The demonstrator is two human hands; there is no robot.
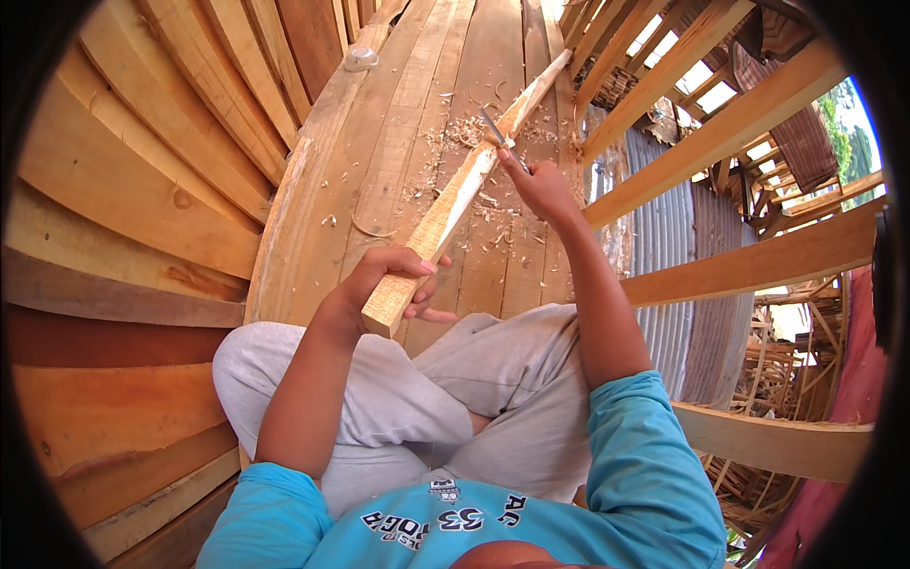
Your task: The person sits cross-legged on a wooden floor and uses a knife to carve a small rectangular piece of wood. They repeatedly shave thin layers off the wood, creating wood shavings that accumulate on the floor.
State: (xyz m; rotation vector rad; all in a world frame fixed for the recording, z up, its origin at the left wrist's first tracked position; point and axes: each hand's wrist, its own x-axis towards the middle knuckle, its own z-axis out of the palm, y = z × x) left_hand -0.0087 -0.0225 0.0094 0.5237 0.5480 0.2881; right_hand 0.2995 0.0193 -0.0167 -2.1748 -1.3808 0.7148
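Observation:
A long squared piece of wood (441, 220) slants away from me, its near end above my crossed legs and its far part tapering to a narrow end. My left hand (393, 270) is wrapped round the wood near its thick end, some fingers showing underneath. In my right hand (542, 185) is a knife (490, 123), its handle mostly hidden by the fingers. The blade lies across the wood about midway along, where a curl of shaving and a paler cut face show.
Thin wood shavings (464, 131) lie scattered over the plank floor (322, 204). A small pale translucent object (361, 59) sits at the far left. Wooden boards (142, 180) rise on my left; spaced rails (739, 261) run along my right, with corrugated metal sheets (664, 284) beyond.

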